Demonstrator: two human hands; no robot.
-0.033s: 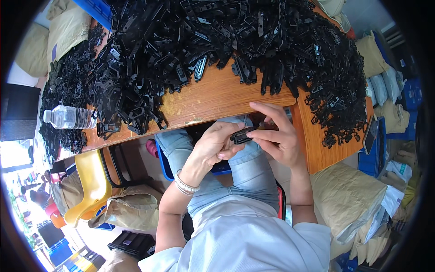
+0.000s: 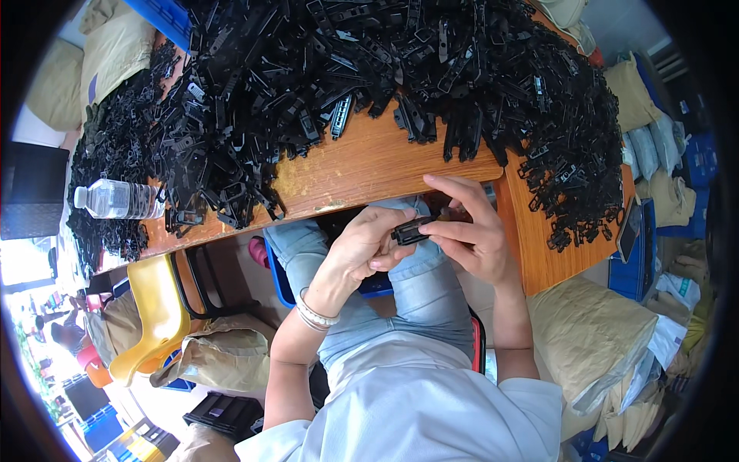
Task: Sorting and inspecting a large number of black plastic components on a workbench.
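Note:
A small, dark, elongated black plastic part (image 2: 412,231) with ridges sits between my two hands, over my lap and just off the table's front edge. My left hand (image 2: 369,242) is closed around its left end. With thumb and fingertips, my right hand (image 2: 475,235) grips the other end, its index finger raised clear. The fingers cover both ends of the part, so its full shape is hidden. Beyond my hands, a large pile of similar black plastic parts (image 2: 308,85) covers most of the wooden table (image 2: 369,169).
On the table's left lies a clear plastic bottle (image 2: 119,199) among smaller black pieces. More small black pieces (image 2: 573,154) are heaped on the right-hand tabletop. A yellow chair (image 2: 158,308) and an open paper sack (image 2: 223,350) stand at left; a large sack (image 2: 589,331) is at right.

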